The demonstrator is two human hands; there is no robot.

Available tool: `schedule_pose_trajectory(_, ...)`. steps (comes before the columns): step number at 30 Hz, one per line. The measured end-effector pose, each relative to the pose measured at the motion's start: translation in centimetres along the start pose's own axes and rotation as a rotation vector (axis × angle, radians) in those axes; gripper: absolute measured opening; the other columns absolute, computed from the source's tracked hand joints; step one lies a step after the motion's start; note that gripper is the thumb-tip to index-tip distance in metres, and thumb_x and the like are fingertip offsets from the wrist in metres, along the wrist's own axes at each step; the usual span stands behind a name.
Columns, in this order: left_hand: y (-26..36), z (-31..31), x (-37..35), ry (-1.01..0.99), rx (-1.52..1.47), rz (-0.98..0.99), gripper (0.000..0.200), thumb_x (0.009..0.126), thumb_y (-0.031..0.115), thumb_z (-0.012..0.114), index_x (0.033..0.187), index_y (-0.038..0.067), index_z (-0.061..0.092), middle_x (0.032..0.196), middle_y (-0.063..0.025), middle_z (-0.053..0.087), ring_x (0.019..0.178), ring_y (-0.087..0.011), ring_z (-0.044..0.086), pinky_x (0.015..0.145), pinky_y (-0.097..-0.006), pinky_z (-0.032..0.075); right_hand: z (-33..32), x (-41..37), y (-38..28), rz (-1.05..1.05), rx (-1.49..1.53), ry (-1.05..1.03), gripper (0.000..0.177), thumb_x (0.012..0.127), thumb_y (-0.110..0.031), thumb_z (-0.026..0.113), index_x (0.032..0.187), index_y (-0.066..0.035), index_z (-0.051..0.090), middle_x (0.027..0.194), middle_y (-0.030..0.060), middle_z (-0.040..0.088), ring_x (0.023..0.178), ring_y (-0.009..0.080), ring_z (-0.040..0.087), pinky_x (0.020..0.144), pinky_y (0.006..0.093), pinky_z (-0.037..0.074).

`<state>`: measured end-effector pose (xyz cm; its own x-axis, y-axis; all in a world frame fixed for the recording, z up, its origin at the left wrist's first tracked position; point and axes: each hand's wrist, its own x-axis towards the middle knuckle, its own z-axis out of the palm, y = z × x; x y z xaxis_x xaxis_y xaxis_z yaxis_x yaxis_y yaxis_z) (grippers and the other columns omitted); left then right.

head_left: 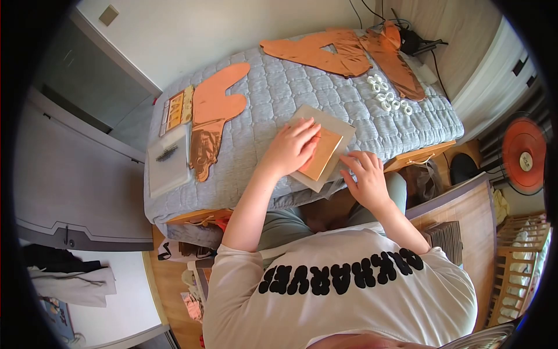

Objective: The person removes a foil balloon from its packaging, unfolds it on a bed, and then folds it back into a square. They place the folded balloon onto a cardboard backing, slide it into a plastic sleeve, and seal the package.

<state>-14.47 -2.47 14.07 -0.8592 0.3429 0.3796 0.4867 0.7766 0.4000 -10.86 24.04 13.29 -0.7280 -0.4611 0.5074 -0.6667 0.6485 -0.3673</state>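
My left hand (293, 146) lies flat, fingers together, on a small copper-coloured square sheet (323, 156). That sheet rests on a larger grey board (342, 129) on the grey quilted surface (261, 110). My right hand (364, 176) sits at the board's near right corner, with its fingertips touching the board's edge. Neither hand lifts anything.
Large copper foil cut-outs lie at the left (212, 107) and at the far side (343, 52). Several white rings (388, 93) sit at the right. A white board with a black clip (168, 160) and a sticker sheet (177, 109) lie at the left edge. A fan (524, 154) stands at the right.
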Motion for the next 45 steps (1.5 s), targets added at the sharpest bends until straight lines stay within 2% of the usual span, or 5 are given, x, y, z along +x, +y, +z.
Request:
schedule_pose_trajectory(13,-0.7,1.0,0.0,-0.122,0.195,0.042,0.049,0.105,0.032,0.048,0.150,0.013,0.049,0.159,-0.0128,0.043,0.149,-0.0338,0.035,0.118,-0.0545,0.031,0.0,1.5,1.0,-0.291,-0.050,-0.349,0.056,0.097,-0.043,0.060,0.149,-0.024,0.051,0.158,0.0089,0.042,0.150,0.0318,0.034,0.122,0.0584,0.021)
schedule_pose_trajectory(21,-3.7,-0.5,0.0,0.081,-1.228,-0.166,0.081,0.103,0.017,0.038,0.162,0.017,-0.019,0.166,-0.0231,0.023,0.156,-0.0306,0.019,0.125,-0.0449,0.013,-0.3,2.1,1.5,-0.254,-0.125,-0.402,0.060,0.099,-0.057,0.049,0.151,-0.027,0.049,0.162,0.0048,0.037,0.151,0.0306,0.032,0.121,0.0633,0.018)
schedule_pose_trajectory(35,-2.7,-0.9,1.1,0.150,-1.070,-0.183,0.066,0.103,0.025,0.043,0.164,0.016,0.017,0.164,-0.0181,0.031,0.153,-0.0332,0.028,0.125,-0.0527,0.014,0.2,2.3,1.2,-0.247,-0.109,-0.375,0.061,0.098,-0.059,0.049,0.150,-0.028,0.050,0.161,0.0050,0.038,0.149,0.0321,0.034,0.121,0.0642,0.017)
schedule_pose_trajectory(38,-1.0,-1.3,1.9,0.048,-0.252,-0.048,0.052,0.103,0.028,0.052,0.150,0.008,0.047,0.157,-0.0153,0.044,0.148,-0.0350,0.037,0.121,-0.0505,0.027,0.3,2.3,1.3,-0.235,-0.135,-0.387,0.062,0.097,-0.060,0.050,0.150,-0.027,0.050,0.161,0.0058,0.039,0.149,0.0322,0.034,0.121,0.0645,0.018)
schedule_pose_trajectory(45,-0.3,1.2,2.7,-0.188,0.200,0.013,0.063,0.100,0.038,0.056,0.156,0.013,0.040,0.162,-0.0124,0.037,0.152,-0.0342,0.030,0.123,-0.0541,0.022,0.8,1.8,2.4,-0.274,-0.049,-0.364,0.065,0.097,-0.062,0.052,0.153,-0.030,0.046,0.163,0.0072,0.035,0.150,0.0327,0.034,0.120,0.0637,0.021)
